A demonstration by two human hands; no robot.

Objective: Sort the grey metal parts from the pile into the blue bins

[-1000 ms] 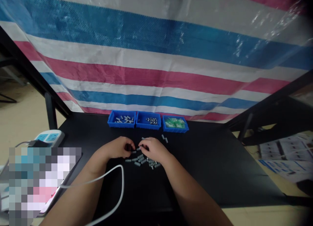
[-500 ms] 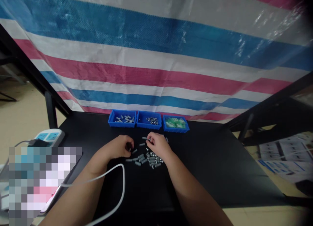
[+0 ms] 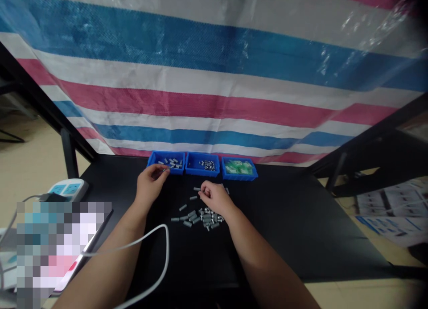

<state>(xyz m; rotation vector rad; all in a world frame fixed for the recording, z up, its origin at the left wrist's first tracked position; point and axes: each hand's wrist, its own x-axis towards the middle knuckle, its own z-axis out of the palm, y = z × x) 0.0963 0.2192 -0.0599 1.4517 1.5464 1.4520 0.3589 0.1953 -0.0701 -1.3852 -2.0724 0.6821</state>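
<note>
Left hand at the left blue tray, right hand beside the metal pile

The left hand has its thumb and fingers bent towards each other, at the near edge of the left blue tray. A small piece may be between the fingertips, but I cannot tell. The right hand is curled, with the thumb near the bent fingers; whether it pinches something, I cannot tell.

The metal pile lies on the black table, just in front of the right hand. Some loose grey cylinders lie between the 2 hands. The left blue tray contains similar cylinders, the middle blue tray small shiny parts, and the right blue tray green and clear material. These 3 trays stand in 1 row before a striped sheet.
</note>
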